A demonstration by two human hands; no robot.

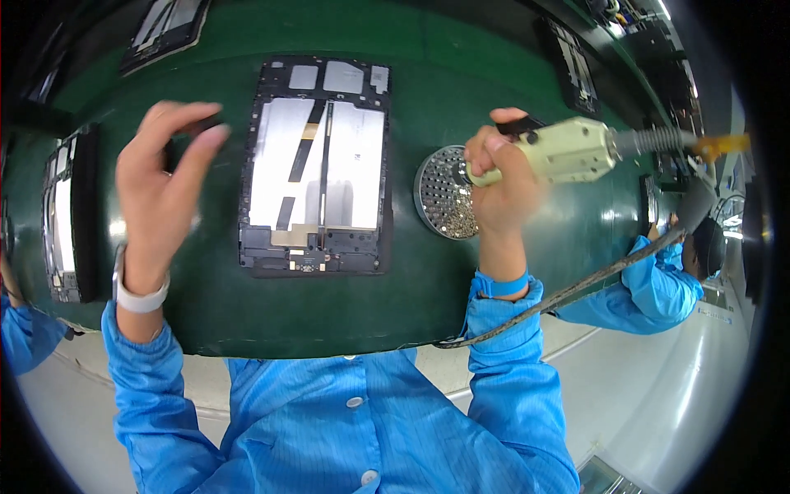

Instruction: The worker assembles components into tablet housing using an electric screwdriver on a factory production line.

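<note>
My right hand (504,177) is wrapped round a pale green electric screwdriver (572,150), held tilted almost level. Its tip is hidden behind the hand. Just beside and below that hand stands a round metal screw dish (423,198) with a perforated plate and many small screws. My left hand (160,177) hovers left of an opened tablet (350,177), thumb and index finger apart; something dark shows between its curled fingers, too unclear to name. The tablet lies flat on the green mat (329,317), showing silvery plates, a black frame and dark flat ribbon cables.
Other opened tablets lie at the left (64,214), far left (164,33) and far right (569,66). A dark cable (568,290) crosses beside my right forearm. A spring-sleeved cord (658,142) leaves the screwdriver. Co-workers in blue sleeves sit at right (658,284) and left (31,333).
</note>
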